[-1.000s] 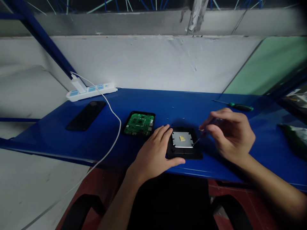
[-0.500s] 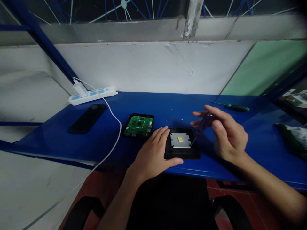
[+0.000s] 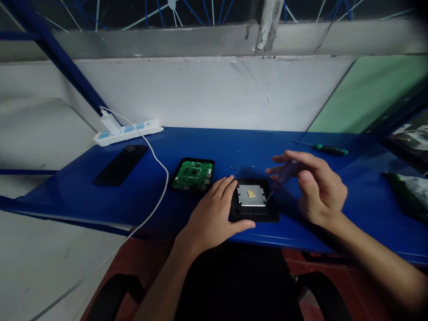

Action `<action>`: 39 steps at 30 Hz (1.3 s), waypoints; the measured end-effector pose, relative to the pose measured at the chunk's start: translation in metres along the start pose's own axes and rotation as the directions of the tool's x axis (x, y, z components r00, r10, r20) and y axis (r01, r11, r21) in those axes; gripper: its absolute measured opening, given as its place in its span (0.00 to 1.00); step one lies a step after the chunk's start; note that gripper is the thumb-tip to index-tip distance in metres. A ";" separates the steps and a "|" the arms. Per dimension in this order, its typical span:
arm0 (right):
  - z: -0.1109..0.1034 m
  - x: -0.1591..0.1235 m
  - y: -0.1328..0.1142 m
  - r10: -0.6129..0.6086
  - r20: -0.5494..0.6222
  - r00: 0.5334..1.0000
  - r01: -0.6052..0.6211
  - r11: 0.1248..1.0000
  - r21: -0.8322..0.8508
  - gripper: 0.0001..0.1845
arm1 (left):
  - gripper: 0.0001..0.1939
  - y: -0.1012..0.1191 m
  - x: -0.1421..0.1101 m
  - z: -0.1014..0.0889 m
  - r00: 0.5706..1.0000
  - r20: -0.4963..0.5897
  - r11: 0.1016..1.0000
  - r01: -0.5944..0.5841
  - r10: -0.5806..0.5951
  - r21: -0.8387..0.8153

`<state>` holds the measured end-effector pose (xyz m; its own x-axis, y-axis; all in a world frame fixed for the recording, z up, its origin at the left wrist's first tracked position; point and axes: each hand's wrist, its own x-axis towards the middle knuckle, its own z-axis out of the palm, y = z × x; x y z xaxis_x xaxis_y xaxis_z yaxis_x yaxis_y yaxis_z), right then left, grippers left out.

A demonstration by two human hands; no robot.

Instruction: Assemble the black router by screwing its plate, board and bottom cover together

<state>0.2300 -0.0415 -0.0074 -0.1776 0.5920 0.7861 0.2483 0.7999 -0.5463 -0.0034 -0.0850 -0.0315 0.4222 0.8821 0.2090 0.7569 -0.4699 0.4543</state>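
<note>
A black case cover point(image 3: 257, 216) lies on the blue table, with a silver metal plate point(image 3: 244, 201) set in it and a small yellowish pad point(image 3: 251, 194) at the plate's middle. My left hand point(image 3: 212, 214) grips the cover's left side, fingers at the far left corner and thumb along the near edge. In my right hand point(image 3: 323, 191) is a screwdriver point(image 3: 285, 174) with a see-through purplish handle. It tilts down to the left, its tip at the plate's right edge near the lower corner. Left of the cover sits a black case half holding a green circuit board point(image 3: 194, 175).
Several small screws point(image 3: 253, 166) lie beyond the cover. A green-and-black screwdriver point(image 3: 331, 149) rests at the back right, a bag point(image 3: 409, 191) at the right edge. To the left are a black phone point(image 3: 121, 165), a power strip point(image 3: 142, 128) and a white cable point(image 3: 163, 171).
The fingers of my right hand and the screwdriver handle have shifted slightly, while the tip stays at the plate's right edge. My left hand and the cover keep their places.
</note>
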 end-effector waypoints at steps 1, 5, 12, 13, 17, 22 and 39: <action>0.000 0.000 -0.002 0.023 0.003 1.000 -0.023 1.000 -0.010 0.21 | 0.47 0.000 0.000 0.000 1.000 0.002 1.000 0.003 -0.003 0.001; 0.000 0.000 -0.003 0.036 0.011 0.999 -0.035 0.996 -0.077 0.25 | 0.47 0.001 0.001 -0.001 1.000 0.018 1.000 0.012 -0.013 0.007; -0.003 0.004 0.007 -0.151 -0.022 0.988 0.148 0.982 -0.119 0.23 | 0.46 0.002 0.001 -0.002 1.000 0.019 1.000 0.009 -0.009 0.011; -0.003 0.004 0.007 -0.147 -0.009 0.989 0.146 0.984 -0.099 0.22 | 0.46 0.001 0.001 -0.002 1.000 0.013 1.000 0.007 -0.007 0.011; -0.003 0.001 0.004 -0.082 0.058 0.995 0.083 0.996 -0.023 0.24 | 0.47 0.000 0.000 -0.001 1.000 0.022 1.000 0.015 -0.016 0.016; -0.001 -0.004 -0.001 0.040 0.032 0.999 -0.040 0.999 0.003 0.25 | 0.48 0.000 0.000 -0.001 0.999 0.041 0.999 0.032 -0.033 0.025; -0.003 0.000 -0.002 -0.035 0.042 0.998 0.039 0.996 -0.081 0.23 | 0.47 0.002 0.001 -0.002 0.998 0.050 0.998 0.030 -0.033 0.046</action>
<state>0.2327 -0.0433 -0.0059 -0.2264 0.5671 0.7920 0.3179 0.8116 -0.4902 -0.0022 -0.0848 -0.0288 0.4214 0.8943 0.1506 0.7918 -0.4438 0.4197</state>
